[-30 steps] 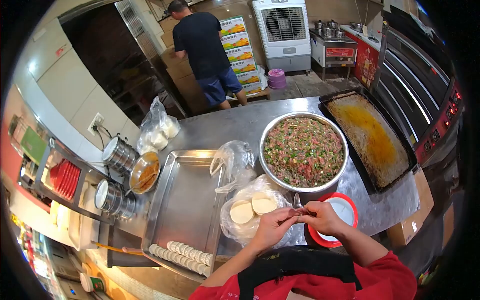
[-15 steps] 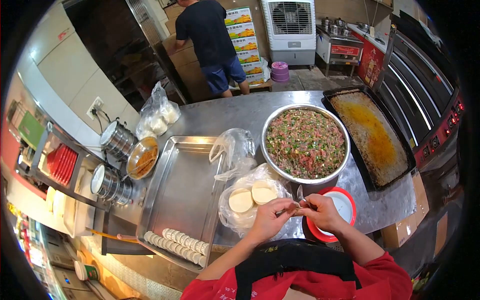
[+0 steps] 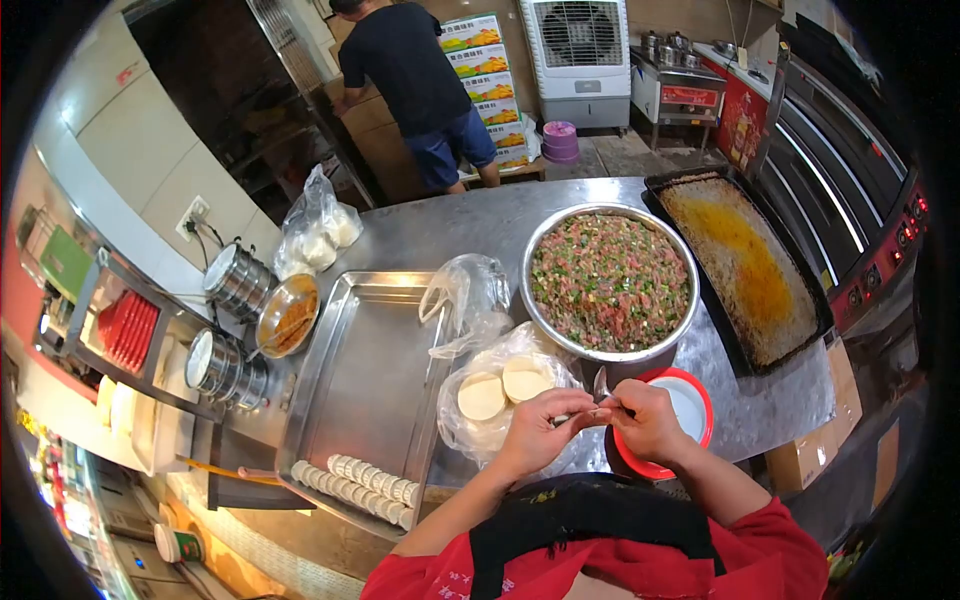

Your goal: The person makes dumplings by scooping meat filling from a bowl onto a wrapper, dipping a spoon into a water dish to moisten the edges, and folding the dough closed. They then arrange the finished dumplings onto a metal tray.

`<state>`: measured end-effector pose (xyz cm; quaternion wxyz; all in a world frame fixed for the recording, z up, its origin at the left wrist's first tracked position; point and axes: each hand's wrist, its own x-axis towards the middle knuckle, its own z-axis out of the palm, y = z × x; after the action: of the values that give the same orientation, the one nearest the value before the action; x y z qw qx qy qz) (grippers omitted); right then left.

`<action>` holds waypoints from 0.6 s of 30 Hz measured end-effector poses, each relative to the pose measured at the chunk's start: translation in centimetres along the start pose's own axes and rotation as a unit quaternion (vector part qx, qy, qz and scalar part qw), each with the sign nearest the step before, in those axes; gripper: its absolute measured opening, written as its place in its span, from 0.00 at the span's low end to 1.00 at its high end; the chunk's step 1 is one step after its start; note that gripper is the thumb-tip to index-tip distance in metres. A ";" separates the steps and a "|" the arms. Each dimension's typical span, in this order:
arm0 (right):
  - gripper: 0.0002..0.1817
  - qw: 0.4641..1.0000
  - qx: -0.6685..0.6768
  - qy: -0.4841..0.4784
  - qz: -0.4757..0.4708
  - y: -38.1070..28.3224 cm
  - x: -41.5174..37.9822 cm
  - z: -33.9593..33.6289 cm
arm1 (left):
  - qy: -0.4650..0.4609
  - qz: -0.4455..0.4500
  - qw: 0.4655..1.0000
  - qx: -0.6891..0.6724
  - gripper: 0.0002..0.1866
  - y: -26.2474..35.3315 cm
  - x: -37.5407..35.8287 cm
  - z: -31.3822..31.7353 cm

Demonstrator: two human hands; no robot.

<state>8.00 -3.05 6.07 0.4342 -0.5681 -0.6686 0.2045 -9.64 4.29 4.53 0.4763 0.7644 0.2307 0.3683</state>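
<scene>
In front of my apron, my left hand [image 3: 548, 428] and my right hand [image 3: 647, 418] meet with fingertips pinched together on a small dumpling [image 3: 588, 411], mostly hidden by the fingers. A thin metal filling spatula [image 3: 600, 380] sticks up from my right hand, its handle covered. Just beyond my left hand, round dough wrappers [image 3: 482, 396] lie in two stacks on a clear plastic bag [image 3: 462, 440]. Past the hands stands a steel bowl of minced meat with chopped greens [image 3: 612, 285]. Under my right hand is a red-rimmed white basin [image 3: 690, 408].
A steel tray [image 3: 365, 370] at left holds rows of pleated dumplings [image 3: 355, 490] at its near end. At right lies a black oiled pan [image 3: 740, 270]. Bowl of brown seasoning [image 3: 288, 315], steel canisters [image 3: 238, 280] and a bag [image 3: 318, 235] stand left. A person [image 3: 405, 90] stands beyond the table.
My fingertips have shifted slightly along the dumpling's edge, still pinched together. The person at the back has leaned a little to the left. The view has tilted very slightly.
</scene>
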 end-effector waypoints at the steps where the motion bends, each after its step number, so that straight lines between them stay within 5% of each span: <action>1: 0.05 1.000 0.001 0.001 0.014 -0.3 0.1 -0.2 | 0.009 -0.017 1.000 -0.011 0.09 0.0 -0.1 0.0; 9: 0.10 0.981 0.100 -0.055 0.158 -0.8 0.1 -0.7 | 0.011 -0.021 1.000 0.000 0.09 0.5 -0.3 0.3; 12: 0.10 0.995 0.042 -0.070 0.055 -0.4 0.1 -0.9 | -0.025 -0.010 0.999 0.026 0.09 1.0 -0.2 0.2; 18: 0.09 0.998 0.035 -0.033 0.039 0.3 -0.3 0.0 | -0.056 -0.035 0.997 0.047 0.05 1.5 -0.4 0.1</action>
<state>8.19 -3.27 5.71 0.4234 -0.5712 -0.6522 0.2629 -9.79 3.32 5.75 0.4650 0.7967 0.2472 0.2966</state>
